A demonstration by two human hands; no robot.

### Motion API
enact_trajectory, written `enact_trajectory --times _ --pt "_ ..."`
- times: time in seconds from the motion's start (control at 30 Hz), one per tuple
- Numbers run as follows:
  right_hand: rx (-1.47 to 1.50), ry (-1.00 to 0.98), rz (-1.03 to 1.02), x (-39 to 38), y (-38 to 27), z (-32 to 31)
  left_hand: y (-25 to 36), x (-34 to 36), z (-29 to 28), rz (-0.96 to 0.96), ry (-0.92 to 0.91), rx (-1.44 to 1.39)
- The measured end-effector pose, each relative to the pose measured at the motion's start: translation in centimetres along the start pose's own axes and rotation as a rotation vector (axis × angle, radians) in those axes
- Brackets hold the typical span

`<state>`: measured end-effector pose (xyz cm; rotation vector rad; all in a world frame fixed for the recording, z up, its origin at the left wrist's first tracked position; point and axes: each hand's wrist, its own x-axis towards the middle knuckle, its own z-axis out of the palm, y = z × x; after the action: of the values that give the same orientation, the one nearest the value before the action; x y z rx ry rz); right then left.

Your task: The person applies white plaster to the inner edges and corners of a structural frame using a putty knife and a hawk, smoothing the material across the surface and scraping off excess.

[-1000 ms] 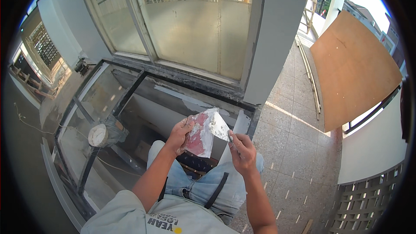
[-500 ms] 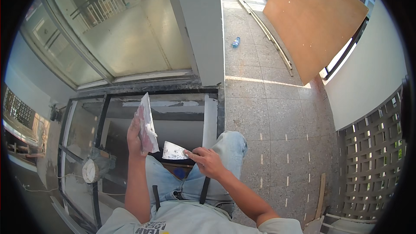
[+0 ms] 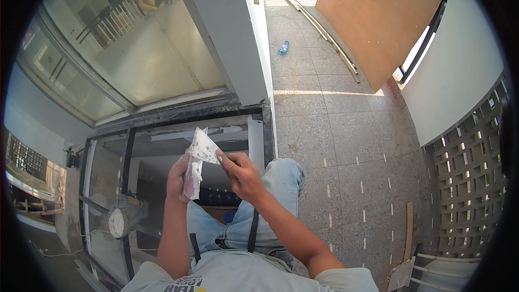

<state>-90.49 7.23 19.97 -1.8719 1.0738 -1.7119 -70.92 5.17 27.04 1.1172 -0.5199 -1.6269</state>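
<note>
Speckled floor tiles (image 3: 303, 135) run toward a propped brown panel (image 3: 378, 21); above the black frame (image 3: 128, 157), left hand (image 3: 175, 177) grips a paste-smeared red board (image 3: 190, 181), right hand (image 3: 241, 176) clasps a putty knife (image 3: 204, 147) at its upper end.

The right hand (image 3: 242, 176) could pass rightward over the tiled floor (image 3: 305, 135) beyond the knee (image 3: 287, 176); the grey pillar (image 3: 230, 43) stands ahead, a round-topped container (image 3: 116, 223) left.
</note>
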Motion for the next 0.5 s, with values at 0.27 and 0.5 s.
enact_trajectory --times 0.27,0.5 --pt "-0.067 -0.317 0.270 -4.4 1.7 0.6 5.0 0.5 -7.9 0.186 -0.574 -0.400" --pt "0.751 -0.133 0.757 -0.9 -3.2 -0.3 8.4 -1.4 -6.3 0.701 -0.139 -0.032"
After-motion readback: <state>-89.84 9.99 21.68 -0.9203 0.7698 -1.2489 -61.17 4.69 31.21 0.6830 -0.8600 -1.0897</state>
